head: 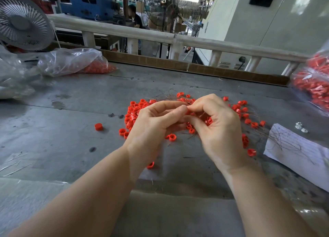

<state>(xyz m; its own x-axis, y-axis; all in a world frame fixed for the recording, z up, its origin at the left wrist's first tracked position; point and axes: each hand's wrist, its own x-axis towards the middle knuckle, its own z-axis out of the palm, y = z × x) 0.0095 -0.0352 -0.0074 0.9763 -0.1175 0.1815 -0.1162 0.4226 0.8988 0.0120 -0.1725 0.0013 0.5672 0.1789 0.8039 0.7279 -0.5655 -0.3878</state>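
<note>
Both hands meet above a heap of small red plastic caps [132,112] on a grey worktable [71,122]. My left hand [153,126] pinches a red cap [188,112] between thumb and forefinger. My right hand [217,128] pinches at the same spot from the right, and several red caps [208,121] lie cupped in its curled fingers. Thin wires [165,94] fan out behind the hands. More caps with wires [247,121] lie to the right. One cap [98,126] sits alone at the left.
A clear bag with red caps [71,62] lies at the back left, another bag of red parts [313,83] at the right edge. A white paper sheet [299,153] with wires lies right. A grey fan [23,23] stands back left. A white railing [160,35] borders the table.
</note>
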